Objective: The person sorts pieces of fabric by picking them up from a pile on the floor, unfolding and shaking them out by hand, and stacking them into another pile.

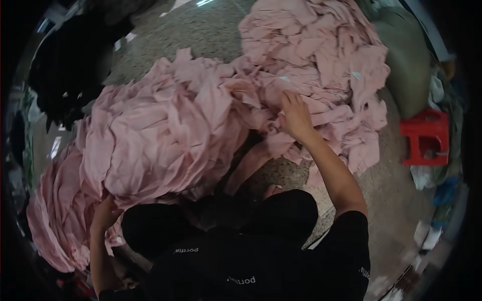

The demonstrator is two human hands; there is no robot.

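A big heap of crumpled pink cloth [150, 135] lies across the floor in front of my knees and trails off to the left. My left hand [106, 212] is at the heap's near lower edge, with its fingers curled into the pink cloth and partly hidden by it. To the right, a second pile of pink cloth [311, 45] spreads out in folds, with small white tags showing. My right hand [296, 116] rests where the two piles meet, fingers stretched out over the cloth and thumb apart from them.
A red plastic stool [427, 138] stands at the right, near a large olive-green sack [406, 60]. A black heap [70, 65] is at the upper left. Speckled stone floor [201, 30] shows behind the cloth. Bags and scraps line the right side.
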